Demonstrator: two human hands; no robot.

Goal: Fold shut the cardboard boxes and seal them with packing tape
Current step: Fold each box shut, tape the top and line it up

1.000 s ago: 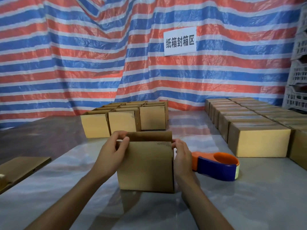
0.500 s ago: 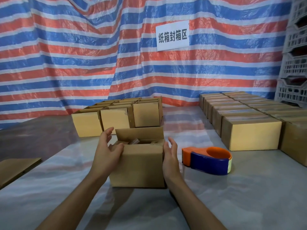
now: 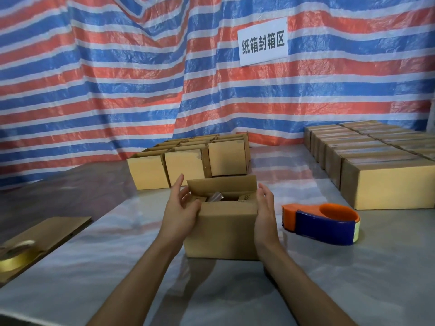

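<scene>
I see a big striped tarp hanging at the back, with a white sign on it. In front of it is the wide, shiny surface where all the work is.

On the right side of it is a big block of shut boxes in neat rows. Their tops look flat and shiny, so I think they are taped and done. At the back, in the middle, is a smaller bunch of open boxes, their tops not shut. I think those are waiting their turn.

The box I am working on sits on the surface right in front of me, between my hands. Its back flap stands up and its top is open. I can see something shiny inside, but I cannot tell what. It has no tape yet.

Some flat cardboard lies far left. The orange and blue tape dispenser rests just right of my box, and nobody holds it.

My left hand is on the box's top left corner, fingers loose and spread. My right hand lies flat on the box's right side, fingers straight. Neither one grips anything.

A yellowish tape roll peeks in at the left edge.
</scene>
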